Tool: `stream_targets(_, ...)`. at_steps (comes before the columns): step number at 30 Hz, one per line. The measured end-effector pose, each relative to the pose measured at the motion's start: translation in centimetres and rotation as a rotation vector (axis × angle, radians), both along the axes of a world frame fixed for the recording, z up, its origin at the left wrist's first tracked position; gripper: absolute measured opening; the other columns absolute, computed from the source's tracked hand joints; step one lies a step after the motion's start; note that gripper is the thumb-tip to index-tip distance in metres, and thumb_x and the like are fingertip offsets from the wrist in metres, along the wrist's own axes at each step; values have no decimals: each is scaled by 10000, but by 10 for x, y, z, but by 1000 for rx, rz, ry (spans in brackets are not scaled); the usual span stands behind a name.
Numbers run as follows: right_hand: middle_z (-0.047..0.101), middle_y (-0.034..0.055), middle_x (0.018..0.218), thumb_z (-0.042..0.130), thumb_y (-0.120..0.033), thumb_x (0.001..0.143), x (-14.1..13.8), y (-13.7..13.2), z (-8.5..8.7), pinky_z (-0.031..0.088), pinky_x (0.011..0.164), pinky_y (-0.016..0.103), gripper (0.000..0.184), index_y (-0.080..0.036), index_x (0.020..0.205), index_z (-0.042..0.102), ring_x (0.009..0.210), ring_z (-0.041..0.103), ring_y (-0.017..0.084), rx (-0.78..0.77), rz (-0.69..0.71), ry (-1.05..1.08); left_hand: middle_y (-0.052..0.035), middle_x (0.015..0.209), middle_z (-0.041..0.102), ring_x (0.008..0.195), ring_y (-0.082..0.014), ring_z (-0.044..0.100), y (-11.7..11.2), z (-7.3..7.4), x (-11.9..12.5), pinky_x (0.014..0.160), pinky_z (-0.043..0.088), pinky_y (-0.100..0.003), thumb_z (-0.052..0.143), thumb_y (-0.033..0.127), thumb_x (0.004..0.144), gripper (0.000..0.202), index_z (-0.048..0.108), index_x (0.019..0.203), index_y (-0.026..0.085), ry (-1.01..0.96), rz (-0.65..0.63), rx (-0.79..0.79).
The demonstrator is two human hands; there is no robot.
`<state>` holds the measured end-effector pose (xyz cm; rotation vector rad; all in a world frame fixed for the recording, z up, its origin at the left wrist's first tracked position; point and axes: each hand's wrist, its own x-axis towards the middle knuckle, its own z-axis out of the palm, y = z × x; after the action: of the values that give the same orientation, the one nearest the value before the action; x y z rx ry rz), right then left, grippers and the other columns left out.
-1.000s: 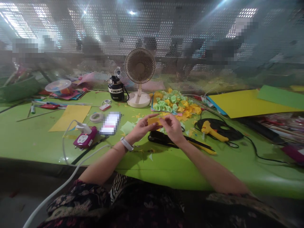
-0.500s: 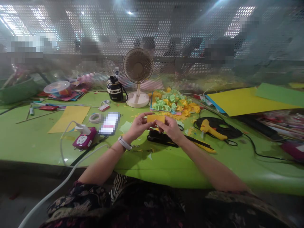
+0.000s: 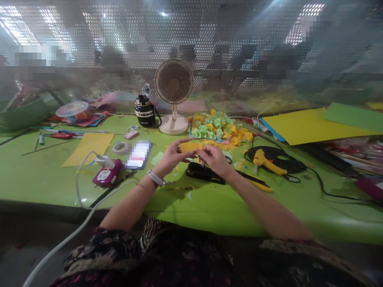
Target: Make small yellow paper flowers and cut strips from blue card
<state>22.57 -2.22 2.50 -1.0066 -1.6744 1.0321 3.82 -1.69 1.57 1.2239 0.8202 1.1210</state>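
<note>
Between my two hands is a small piece of yellow-orange paper (image 3: 191, 148), held above the table. My left hand (image 3: 171, 158) pinches its left side, thumb below and fingers behind. At its lower right corner, the fingertips of my right hand (image 3: 216, 160) are pressed together on the paper. Under my hands lies a black stapler (image 3: 197, 172), partly covered by the right hand. A yellow-and-black cutter knife (image 3: 257, 183) rests to the right of it. Behind the paper is a heap of folded green and yellow paper pieces (image 3: 220, 127).
A white fan (image 3: 174, 85) and a dark bottle (image 3: 145, 112) stand at the back. On the right a yellow glue gun (image 3: 267, 162) lies on a black disc. To the left are a phone (image 3: 138, 154), a tape roll (image 3: 120, 148), a purple power adapter (image 3: 107, 175) and yellow paper (image 3: 89, 148).
The paper has shifted slightly left with my left hand. My right fingers have slid from its right side to the lower right corner.
</note>
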Motion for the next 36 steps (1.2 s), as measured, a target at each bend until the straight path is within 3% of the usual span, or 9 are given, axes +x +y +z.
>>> stream_targets(5,594,-19,599,718,-730,726,3,1,2,464,456,253,547,-211,674,552,460,553,109,-3,-29,5,-63,778,776,726,-204,768,7,0,-7,650,586,-258,912,316,669,777,533,1317,116,-18,24,-5)
stream_targets(11,600,-17,575,725,-762,688,7,6,3,432,422,230,583,-206,650,552,424,512,88,-6,-118,93,-66,826,787,767,-189,770,11,7,-15,672,585,-247,907,275,685,674,552,1239,128,-109,162,-10)
stream_targets(16,657,5,634,749,-729,687,0,2,-2,406,408,215,554,-202,679,579,434,530,86,-51,-177,183,-109,950,787,896,-231,771,5,4,-3,698,599,-275,873,458,704,536,655,1070,134,-141,96,-69)
stream_targets(20,675,15,657,764,-687,701,-6,-7,-2,425,417,229,511,-205,690,597,450,555,101,-69,-112,142,-73,847,775,831,-199,761,1,-1,5,752,596,-288,898,505,630,488,690,858,126,-136,66,-90)
stream_targets(27,672,4,642,821,-574,685,-6,-15,4,480,472,261,429,-197,727,622,471,575,119,-113,121,-2,-1,736,717,638,-94,680,3,1,2,694,579,-246,918,486,588,473,658,757,129,-181,151,-72)
stream_targets(29,662,4,626,796,-527,732,2,-12,7,490,495,269,374,-198,710,620,495,589,129,-58,174,-72,0,738,712,627,-87,667,6,2,0,675,571,-237,922,471,585,468,648,749,129,-188,161,-73)
stream_targets(31,644,-2,627,768,-459,776,12,-8,10,488,508,269,288,-204,741,640,520,578,130,99,109,-125,-8,745,713,625,-86,661,8,2,-3,664,567,-235,923,457,593,459,646,752,128,-179,141,-78)
stream_targets(33,673,6,740,765,-391,781,20,-2,12,498,527,271,228,-221,916,699,559,569,126,282,27,-169,-21,759,717,637,-90,662,9,1,-6,672,569,-243,915,449,614,445,653,767,125,-154,92,-85)
stream_targets(36,710,38,949,704,-342,840,26,5,8,553,625,309,291,-284,1124,723,676,616,150,480,72,-247,-14,712,691,620,-84,642,8,0,-6,688,573,-257,898,451,649,424,664,771,119,-113,10,-107)
